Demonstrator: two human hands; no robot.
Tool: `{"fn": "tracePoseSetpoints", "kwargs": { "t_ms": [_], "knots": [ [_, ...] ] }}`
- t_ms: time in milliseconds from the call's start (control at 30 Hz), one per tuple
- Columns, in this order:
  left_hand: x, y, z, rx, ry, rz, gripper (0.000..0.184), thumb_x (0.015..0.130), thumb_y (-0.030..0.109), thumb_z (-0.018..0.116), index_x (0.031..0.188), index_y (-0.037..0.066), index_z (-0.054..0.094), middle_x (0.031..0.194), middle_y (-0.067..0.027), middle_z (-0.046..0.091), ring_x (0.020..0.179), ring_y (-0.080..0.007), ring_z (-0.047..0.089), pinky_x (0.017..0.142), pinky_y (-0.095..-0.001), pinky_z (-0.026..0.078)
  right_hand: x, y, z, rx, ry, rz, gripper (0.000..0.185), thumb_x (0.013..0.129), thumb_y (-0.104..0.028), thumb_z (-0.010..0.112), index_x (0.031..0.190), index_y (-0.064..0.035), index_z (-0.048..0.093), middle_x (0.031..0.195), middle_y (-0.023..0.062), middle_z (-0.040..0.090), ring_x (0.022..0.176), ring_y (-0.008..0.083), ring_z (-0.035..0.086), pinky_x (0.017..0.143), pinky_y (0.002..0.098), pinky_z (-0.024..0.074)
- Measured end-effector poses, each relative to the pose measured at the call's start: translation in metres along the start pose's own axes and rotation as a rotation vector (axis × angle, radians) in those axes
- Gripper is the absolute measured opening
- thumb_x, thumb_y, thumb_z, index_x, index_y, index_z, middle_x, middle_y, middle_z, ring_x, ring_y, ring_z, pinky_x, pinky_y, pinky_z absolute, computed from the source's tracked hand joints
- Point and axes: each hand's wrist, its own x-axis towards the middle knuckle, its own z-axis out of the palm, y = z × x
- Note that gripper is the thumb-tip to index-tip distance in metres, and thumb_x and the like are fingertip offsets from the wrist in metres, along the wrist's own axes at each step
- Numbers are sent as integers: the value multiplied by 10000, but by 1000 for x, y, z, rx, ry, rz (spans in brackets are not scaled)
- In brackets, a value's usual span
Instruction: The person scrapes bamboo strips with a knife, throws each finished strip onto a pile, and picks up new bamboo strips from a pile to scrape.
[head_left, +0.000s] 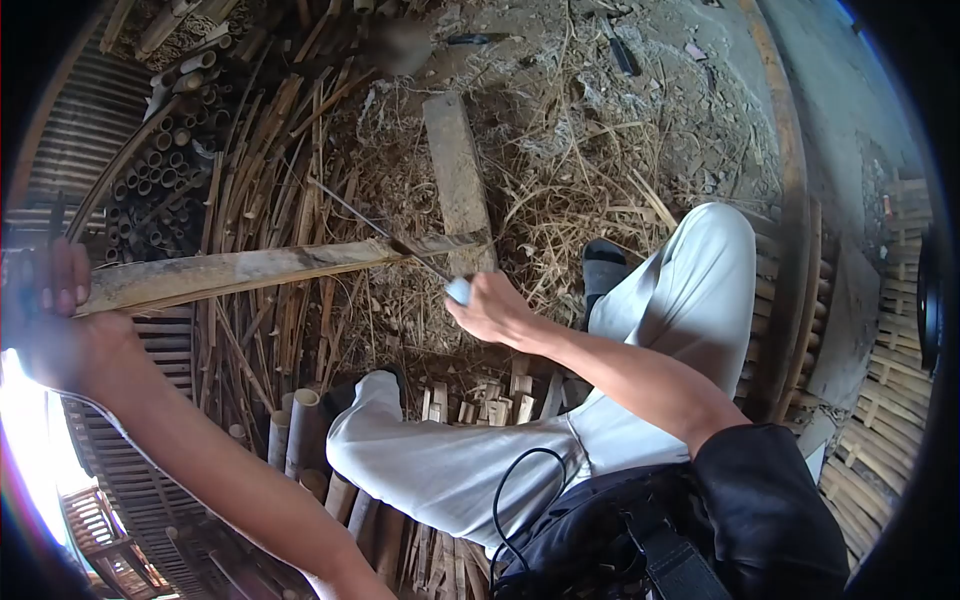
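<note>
Here | left hand (62, 325) curled round bamboo strip (250, 267) end | right hand (490, 308) closed round knife handle (458, 290)

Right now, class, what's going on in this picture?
A seated person's left hand holds one end of a long bamboo strip; its other end lies over a wooden board. The right hand grips a pale-handled blade, which crosses the strip near the board. Shavings litter the ground.

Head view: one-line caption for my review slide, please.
Left hand holding one end of a long tan bamboo strip, right hand gripping a pale-handled thin metal blade across it.
</note>
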Motion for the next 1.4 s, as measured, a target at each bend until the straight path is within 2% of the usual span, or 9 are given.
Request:
{"fn": "tracePoseSetpoints", "kwargs": {
  "t_ms": [167,333,667,833,900,933,1067,1200,1400],
  "knots": [
    [9,-9,-9,46,-37,-39,259,866,68,490,640,113,371,575,20,310,488,-84,296,466,-222,261,15,13,-3,194,-69,-53,203,901,-236,590,864,-46,650,619,90,594,443,95,495,347,266,400],
    [11,-7,-22,42,-18,-42,217,880,82,474,676,97,400,594,12,336,513,-91,325,489,-225,294,9,229,36,-249,211,408,341,770,-240,661,816,97,640,744,293,641,729,381,672,633,467,525],
    [25,-4,-16,39,-171,-123,166,908,110,442,750,65,457,630,-3,387,564,-105,382,537,-230,360,29,61,-5,-73,137,130,302,828,-250,633,874,48,658,664,187,661,560,271,661,472,364,533],
    [39,-9,9,-16,-212,-139,167,923,125,426,787,48,486,649,-10,412,589,-113,411,560,-232,393,37,88,-1,48,282,-16,297,830,-246,635,902,41,656,665,183,663,559,253,661,456,360,518],
    [11,-8,51,142,230,-76,171,920,120,427,761,68,464,625,5,365,560,-104,359,533,-239,364,35,109,0,7,296,28,301,830,-244,636,892,50,658,667,188,662,564,267,663,466,372,516],
    [19,-7,38,-84,-117,-151,173,907,103,417,734,106,416,626,6,349,555,-91,325,514,-247,310,37,121,3,-54,293,143,300,816,-220,626,812,79,651,668,216,656,579,312,664,501,402,520],
    [29,-23,32,21,-85,-42,169,901,109,420,732,113,414,613,11,332,545,-90,323,512,-243,305,40,149,1,-151,215,232,307,786,-183,598,670,100,612,642,241,633,567,366,643,541,429,529],
    [39,-33,20,30,-105,-40,170,897,107,419,727,116,407,609,12,327,537,-89,318,507,-241,298,42,152,0,-371,189,-11,269,813,-172,612,664,52,618,559,171,598,484,264,604,430,389,482],
    [38,-52,10,90,-73,-53,172,891,104,419,721,120,397,602,15,320,525,-88,310,500,-237,288,52,-8,-46,114,366,3,265,857,-208,664,914,49,638,623,83,634,425,141,532,342,270,404]
  ]
}}
